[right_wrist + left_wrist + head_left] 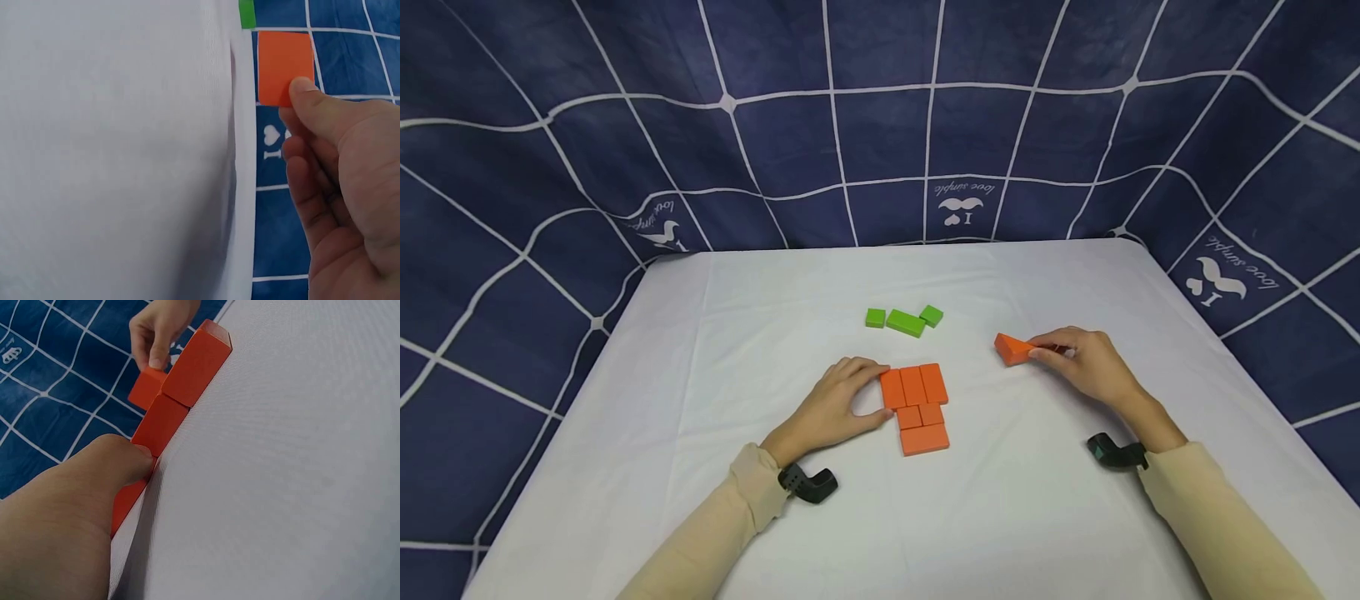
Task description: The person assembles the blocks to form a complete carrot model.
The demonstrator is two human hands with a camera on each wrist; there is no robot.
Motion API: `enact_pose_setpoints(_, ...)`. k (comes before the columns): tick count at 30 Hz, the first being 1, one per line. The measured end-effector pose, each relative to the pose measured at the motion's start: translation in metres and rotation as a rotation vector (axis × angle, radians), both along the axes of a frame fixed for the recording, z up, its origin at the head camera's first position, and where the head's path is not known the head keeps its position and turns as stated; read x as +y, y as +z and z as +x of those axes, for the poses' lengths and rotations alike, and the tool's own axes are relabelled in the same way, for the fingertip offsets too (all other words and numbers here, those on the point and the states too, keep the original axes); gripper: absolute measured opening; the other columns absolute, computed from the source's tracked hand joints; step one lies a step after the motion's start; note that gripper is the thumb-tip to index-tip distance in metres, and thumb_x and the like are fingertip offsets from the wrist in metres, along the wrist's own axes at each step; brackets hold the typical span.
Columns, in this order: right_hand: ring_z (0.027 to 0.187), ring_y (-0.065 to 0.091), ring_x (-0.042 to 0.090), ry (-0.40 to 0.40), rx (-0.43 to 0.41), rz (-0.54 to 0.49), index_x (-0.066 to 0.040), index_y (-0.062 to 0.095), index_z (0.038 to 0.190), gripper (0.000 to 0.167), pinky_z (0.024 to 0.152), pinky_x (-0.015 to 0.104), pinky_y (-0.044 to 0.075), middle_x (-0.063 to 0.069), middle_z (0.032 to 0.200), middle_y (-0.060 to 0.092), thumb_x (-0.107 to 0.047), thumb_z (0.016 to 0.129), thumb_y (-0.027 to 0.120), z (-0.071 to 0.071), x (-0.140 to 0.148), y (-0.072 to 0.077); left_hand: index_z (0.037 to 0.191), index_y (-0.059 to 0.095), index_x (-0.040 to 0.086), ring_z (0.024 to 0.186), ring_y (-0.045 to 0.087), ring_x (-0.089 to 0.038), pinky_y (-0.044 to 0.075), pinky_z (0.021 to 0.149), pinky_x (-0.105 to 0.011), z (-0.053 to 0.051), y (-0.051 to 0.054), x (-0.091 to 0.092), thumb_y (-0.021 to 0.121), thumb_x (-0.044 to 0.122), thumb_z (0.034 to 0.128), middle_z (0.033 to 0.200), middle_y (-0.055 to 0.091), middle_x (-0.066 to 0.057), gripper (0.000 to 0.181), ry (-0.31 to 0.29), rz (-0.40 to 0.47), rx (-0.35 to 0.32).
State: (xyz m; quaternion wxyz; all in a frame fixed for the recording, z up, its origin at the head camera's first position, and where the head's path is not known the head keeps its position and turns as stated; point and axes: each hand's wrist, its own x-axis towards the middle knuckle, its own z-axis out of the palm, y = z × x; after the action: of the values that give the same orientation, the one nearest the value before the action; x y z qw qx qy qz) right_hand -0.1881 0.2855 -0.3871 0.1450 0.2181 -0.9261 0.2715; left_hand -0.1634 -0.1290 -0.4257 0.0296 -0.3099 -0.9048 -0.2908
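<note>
Between the thumb and fingers of my right hand (1086,362) an orange triangular block (1012,350) is pinched, on the right of the table. Its flat, squarish face shows in the right wrist view. My left hand (831,408) holds an upright orange rectangular block (892,389) at the left end of a flat orange arrangement, index fingertip at its far end and thumb at its near end. Two more upright orange blocks (923,385) adjoin it. Below them lie two small orange blocks (921,416) and one wide orange block (924,439).
Three green blocks lie beyond the orange arrangement: a small one (876,317), a longer one (906,322) and another small one (932,315). White cloth (760,308) covers the table. A dark blue checked curtain (880,133) surrounds its back and sides.
</note>
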Motion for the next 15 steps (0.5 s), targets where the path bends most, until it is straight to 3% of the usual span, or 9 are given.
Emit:
enact_pose_setpoints(7, 0.09, 0.066, 0.006, 0.14, -0.002, -0.074, -0.012, 0.082, 0.103, 0.025, 0.08, 0.014, 0.048, -0.003, 0.097, 0.078, -0.002, 0.081, 0.085, 0.013, -0.015, 0.005, 0.145, 0.058, 0.014, 0.128, 0.052, -0.021, 0.042, 0.111, -0.046, -0.001, 0.0, 0.0, 0.076, 0.048, 0.0894, 0.137, 0.059, -0.003, 0.067, -0.007, -0.018, 0.007)
enact_pose_setpoints(15, 0.087, 0.065, 0.007, 0.359, -0.057, -0.15, -0.018, 0.082, 0.105, 0.033, 0.076, 0.017, 0.049, -0.009, 0.096, 0.077, 0.002, 0.078, 0.086, 0.026, -0.04, 0.013, 0.144, 0.059, 0.014, 0.127, 0.052, -0.02, 0.043, 0.11, -0.045, -0.001, -0.001, 0.0, 0.076, 0.047, 0.0889, 0.137, 0.059, -0.002, 0.066, 0.0, -0.007, 0.002)
